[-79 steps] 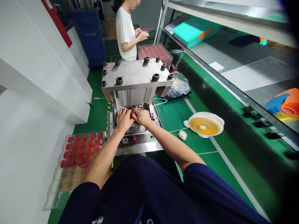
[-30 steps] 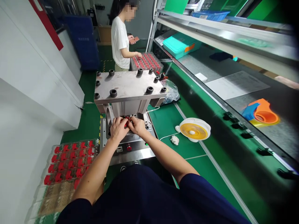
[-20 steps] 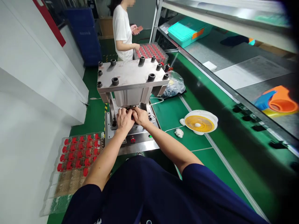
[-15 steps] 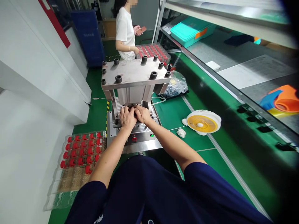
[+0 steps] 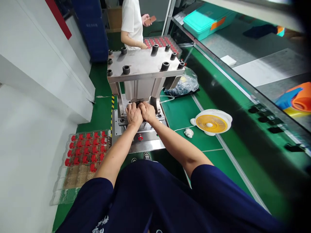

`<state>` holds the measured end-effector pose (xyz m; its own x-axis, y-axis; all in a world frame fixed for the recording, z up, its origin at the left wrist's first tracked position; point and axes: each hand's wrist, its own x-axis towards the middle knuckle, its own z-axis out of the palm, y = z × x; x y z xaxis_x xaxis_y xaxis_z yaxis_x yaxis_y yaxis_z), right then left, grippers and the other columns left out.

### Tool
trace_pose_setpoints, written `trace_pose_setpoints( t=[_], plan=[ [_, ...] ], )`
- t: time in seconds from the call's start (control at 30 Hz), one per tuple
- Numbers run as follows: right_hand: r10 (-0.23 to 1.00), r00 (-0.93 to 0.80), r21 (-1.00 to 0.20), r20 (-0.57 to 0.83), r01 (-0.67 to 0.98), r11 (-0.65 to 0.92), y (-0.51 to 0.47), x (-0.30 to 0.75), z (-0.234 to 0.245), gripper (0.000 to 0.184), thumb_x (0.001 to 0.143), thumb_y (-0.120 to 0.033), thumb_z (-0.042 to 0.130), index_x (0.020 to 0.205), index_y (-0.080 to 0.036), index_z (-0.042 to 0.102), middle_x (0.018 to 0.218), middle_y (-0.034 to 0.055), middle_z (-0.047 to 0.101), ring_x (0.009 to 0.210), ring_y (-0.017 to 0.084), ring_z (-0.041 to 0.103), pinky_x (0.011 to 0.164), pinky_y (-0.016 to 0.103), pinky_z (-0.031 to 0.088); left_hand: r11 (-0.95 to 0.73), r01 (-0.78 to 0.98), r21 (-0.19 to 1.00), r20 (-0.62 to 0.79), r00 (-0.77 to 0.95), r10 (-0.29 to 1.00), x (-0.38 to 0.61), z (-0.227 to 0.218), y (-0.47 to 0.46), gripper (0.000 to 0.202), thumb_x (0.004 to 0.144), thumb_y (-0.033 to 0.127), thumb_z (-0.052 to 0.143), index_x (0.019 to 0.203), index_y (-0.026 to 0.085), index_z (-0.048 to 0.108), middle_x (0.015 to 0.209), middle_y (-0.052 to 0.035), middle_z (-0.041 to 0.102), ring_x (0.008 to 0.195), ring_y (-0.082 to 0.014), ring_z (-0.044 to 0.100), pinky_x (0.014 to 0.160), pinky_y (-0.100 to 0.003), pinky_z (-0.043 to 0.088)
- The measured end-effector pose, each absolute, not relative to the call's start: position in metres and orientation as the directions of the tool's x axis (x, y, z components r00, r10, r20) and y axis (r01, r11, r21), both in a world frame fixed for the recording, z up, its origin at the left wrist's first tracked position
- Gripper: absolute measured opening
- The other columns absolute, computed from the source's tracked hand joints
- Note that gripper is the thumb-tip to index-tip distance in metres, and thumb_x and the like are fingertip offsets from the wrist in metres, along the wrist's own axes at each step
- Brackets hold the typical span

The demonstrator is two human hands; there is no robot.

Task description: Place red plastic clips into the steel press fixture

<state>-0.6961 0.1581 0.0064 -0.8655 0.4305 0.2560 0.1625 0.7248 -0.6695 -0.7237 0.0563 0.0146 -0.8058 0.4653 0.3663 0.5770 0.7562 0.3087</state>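
Machine (image 5: 141,87) of shiny metal stands in front of the person; the left hand (image 5: 134,114) and the right hand (image 5: 147,111) touch low down at it, below its top plate (image 5: 143,61); their bent fingers cover a small dark part (image 5: 138,103), mostly hidden, and I cannot tell if they pinch it; red pieces (image 5: 86,150) sit in a clear tray (image 5: 73,178) on the left; a yellow and white fan (image 5: 212,122) is on the right.

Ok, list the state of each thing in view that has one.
Left hand: curled over the press bed
Right hand: curled, touching the left
Press top plate: raised above both hands
Blister tray: partly filled
Yellow-grilled fan: face up, running unclear
Teal box: lid closed
Clear bag: crumpled
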Motion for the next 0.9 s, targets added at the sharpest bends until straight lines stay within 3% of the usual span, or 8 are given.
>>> trace_pose_setpoints(
  t=[0.17,0.3,0.47,0.63,0.8,0.9],
  plan=[
    [0.381,-0.875,-0.677,0.298,0.087,0.731,0.165,-0.696,-0.001,0.056,0.116,-0.054,0.026,0.086,-0.021,0.06,0.09,0.0053,0.07,0.087,0.02,0.061,0.079,0.031,0.043,0.728,0.591,0.347,0.378,-0.799,0.468,-0.724,0.013,0.057,0.028,0.109,0.027,0.052,0.107,0.016,0.077,0.117,-0.0162,0.068,0.117,-0.0352,0.056,0.101,-0.051,0.045],
    [0.375,-0.865,-0.723,0.333,0.02,0.69,0.169,-0.696,-0.007,0.058,0.114,-0.061,0.027,0.084,-0.022,0.057,0.085,0.0039,0.066,0.083,0.02,0.059,0.081,0.032,0.044,0.749,0.591,0.299,0.27,-0.806,0.528,-0.721,0.018,0.055,0.041,0.117,0.029,0.037,0.119,0.008,0.072,0.128,-0.0162,0.066,0.125,-0.0297,0.052,0.108,-0.049,0.042],
    [0.368,-0.853,-0.772,0.37,-0.062,0.632,0.17,-0.694,-0.01,0.063,0.109,-0.075,0.031,0.08,-0.023,0.054,0.08,0.0028,0.062,0.078,0.02,0.056,0.081,0.033,0.045,0.784,0.572,0.241,0.233,-0.818,0.525,-0.718,0.021,0.054,0.037,0.114,0.031,0.04,0.125,0.017,0.072,0.136,-0.0156,0.065,0.128,-0.0325,0.051,0.105,-0.047,0.042],
    [0.367,-0.851,-0.778,0.376,-0.074,0.624,0.171,-0.693,-0.011,0.066,0.105,-0.08,0.028,0.078,-0.024,0.051,0.077,0.0033,0.06,0.076,0.02,0.055,0.08,0.035,0.047,0.786,0.569,0.242,0.192,-0.822,0.536,-0.718,0.018,0.055,0.036,0.116,0.03,0.038,0.126,0.015,0.069,0.135,-0.015,0.064,0.125,-0.0297,0.047,0.106,-0.047,0.039],
    [0.377,-0.869,-0.785,0.322,-0.022,0.619,0.164,-0.687,0.005,0.064,0.1,-0.081,0.026,0.078,-0.026,0.049,0.078,0.0067,0.063,0.075,0.022,0.055,0.079,0.039,0.046,0.769,0.582,0.264,0.188,-0.813,0.551,-0.72,0.021,0.053,0.034,0.116,0.028,0.042,0.125,0.012,0.07,0.132,-0.0154,0.064,0.122,-0.0288,0.045,0.105,-0.047,0.037],
    [0.392,-0.891,-0.841,0.228,0.023,0.541,0.16,-0.682,0.014,0.056,0.099,-0.073,0.035,0.086,-0.024,0.058,0.091,0.0115,0.071,0.087,0.024,0.062,0.087,0.04,0.048,0.755,0.587,0.291,0.185,-0.809,0.558,-0.721,0.022,0.051,0.036,0.112,0.022,0.043,0.122,0.011,0.075,0.127,-0.0186,0.066,0.12,-0.0325,0.051,0.101,-0.049,0.042]
  ],
)
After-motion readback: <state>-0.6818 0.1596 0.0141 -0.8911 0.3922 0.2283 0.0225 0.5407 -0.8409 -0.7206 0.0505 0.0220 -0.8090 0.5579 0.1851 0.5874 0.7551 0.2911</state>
